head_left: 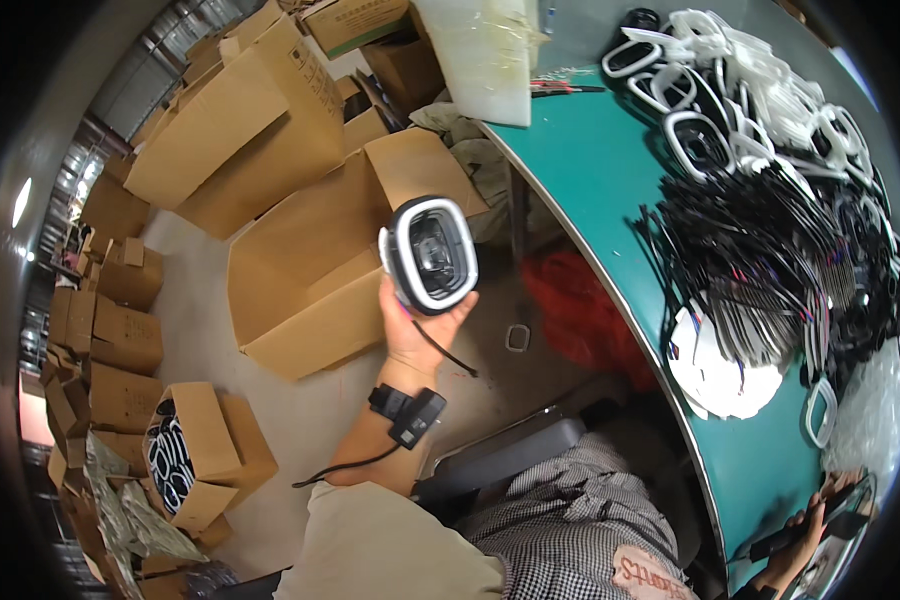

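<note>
My left hand [425, 325] is raised over the floor beside the table, closed around a black housing [431, 256]. A white rounded-square ring edges the housing's open face, its inside looks dark and hollow, and a short black cable hangs beneath it. Below, at the lower right table edge, my right hand [802, 540] has its fingers curled around a black elongated tool [776, 541]. The exact kind of tool cannot be made out near the picture's rim. A white rounded frame [821, 412] lies on the table above that hand.
Black cables [745, 240] and white frames [700, 140] are heaped on the green table [580, 165]. Red-handled pliers [565, 89] lie at its far end. An open cardboard box [310, 320] stands under my left hand; a smaller box [210, 430] holds several frames. A red bag [580, 310] sits under the table.
</note>
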### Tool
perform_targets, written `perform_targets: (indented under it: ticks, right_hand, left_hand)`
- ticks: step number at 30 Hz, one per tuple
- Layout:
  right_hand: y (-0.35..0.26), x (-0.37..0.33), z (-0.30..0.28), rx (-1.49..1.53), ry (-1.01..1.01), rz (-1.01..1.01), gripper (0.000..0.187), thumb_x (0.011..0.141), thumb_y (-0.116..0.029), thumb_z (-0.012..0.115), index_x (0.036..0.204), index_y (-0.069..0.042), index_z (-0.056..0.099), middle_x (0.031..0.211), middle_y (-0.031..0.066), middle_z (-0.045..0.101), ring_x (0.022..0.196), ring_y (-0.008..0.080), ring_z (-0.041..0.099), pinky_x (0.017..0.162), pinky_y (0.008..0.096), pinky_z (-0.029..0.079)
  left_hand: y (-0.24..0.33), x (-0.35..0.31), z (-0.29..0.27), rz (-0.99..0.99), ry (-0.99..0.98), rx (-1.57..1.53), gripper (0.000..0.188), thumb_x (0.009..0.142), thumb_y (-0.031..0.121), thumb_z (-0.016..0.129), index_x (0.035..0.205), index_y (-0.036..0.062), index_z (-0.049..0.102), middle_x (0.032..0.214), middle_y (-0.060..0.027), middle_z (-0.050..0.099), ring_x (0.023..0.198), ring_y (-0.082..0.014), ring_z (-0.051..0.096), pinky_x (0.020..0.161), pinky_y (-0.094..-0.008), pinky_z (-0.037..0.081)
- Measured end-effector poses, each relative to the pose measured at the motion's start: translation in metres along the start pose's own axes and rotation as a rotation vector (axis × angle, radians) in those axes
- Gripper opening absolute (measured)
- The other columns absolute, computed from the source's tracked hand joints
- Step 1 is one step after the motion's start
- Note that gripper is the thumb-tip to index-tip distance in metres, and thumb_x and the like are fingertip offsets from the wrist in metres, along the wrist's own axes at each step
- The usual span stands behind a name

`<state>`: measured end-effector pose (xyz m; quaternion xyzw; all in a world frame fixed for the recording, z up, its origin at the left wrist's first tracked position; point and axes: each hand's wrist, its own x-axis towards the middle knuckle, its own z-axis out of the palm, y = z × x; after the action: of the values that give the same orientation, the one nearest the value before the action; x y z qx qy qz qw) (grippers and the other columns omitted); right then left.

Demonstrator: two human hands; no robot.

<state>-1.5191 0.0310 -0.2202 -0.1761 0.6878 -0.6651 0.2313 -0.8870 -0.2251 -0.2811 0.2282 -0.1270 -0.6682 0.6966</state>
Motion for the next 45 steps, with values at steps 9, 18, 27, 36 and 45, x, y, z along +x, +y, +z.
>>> perform_targets:
  ticks: [9,18,27,36,45]
  right_hand:
    - [-0.01,-0.011,0.009,0.206,-0.005,0.318,0.049,0.099,-0.039,0.042,0.136,-0.01,0.055,0.14,0.0166,0.053,0.132,0.0339,0.045,0.111,0.0557,0.024]
    - [-0.009,-0.015,0.014,0.936,-0.084,0.452,0.05,0.099,-0.036,0.037,0.14,-0.01,0.05,0.144,0.015,0.05,0.141,0.0309,0.031,0.115,0.0544,0.009]
    - [-0.01,-0.021,0.016,1.648,-0.186,0.57,0.052,0.099,-0.033,0.033,0.144,-0.011,0.045,0.149,0.0135,0.047,0.149,0.0279,0.017,0.118,0.0531,-0.005]
    - [-0.024,-0.019,0.044,1.135,0.199,0.339,0.039,0.099,-0.025,0.044,0.132,-0.008,0.053,0.131,0.0086,0.051,0.125,0.0191,0.034,0.103,0.0432,0.011]
    - [0.004,-0.007,0.019,0.181,-0.001,0.253,0.027,0.097,-0.034,0.063,0.105,-0.009,0.065,0.07,-0.003,0.052,0.06,0.0061,0.047,0.053,0.0205,0.041]
  left_hand:
    - [0.129,0.084,-0.194,0.169,0.77,0.301,0.069,0.083,0.08,0.049,0.119,0.022,0.06,0.112,-0.0003,0.065,0.097,-0.0213,0.062,0.081,-0.0415,0.056]
    - [0.155,0.159,-0.294,-0.008,0.986,0.221,0.077,0.094,0.072,0.036,0.148,0.0165,0.034,0.139,-0.0101,0.052,0.12,-0.03,0.055,0.098,-0.0517,0.046]
    - [0.126,0.125,-0.26,-0.333,0.705,2.176,0.053,0.096,0.05,0.05,0.132,0.0128,0.061,0.128,-0.0169,0.063,0.124,-0.0344,0.055,0.107,-0.0455,0.04]
    - [0.121,0.105,-0.267,-0.503,0.477,2.582,0.034,0.093,0.026,0.056,0.123,0.0129,0.066,0.123,-0.0152,0.065,0.116,-0.0315,0.061,0.1,-0.042,0.047]
    - [0.084,0.045,-0.236,-0.336,0.062,2.579,0.023,0.092,0.026,0.056,0.103,0.0125,0.071,0.103,-0.0154,0.069,0.1,-0.0339,0.064,0.088,-0.0458,0.05]
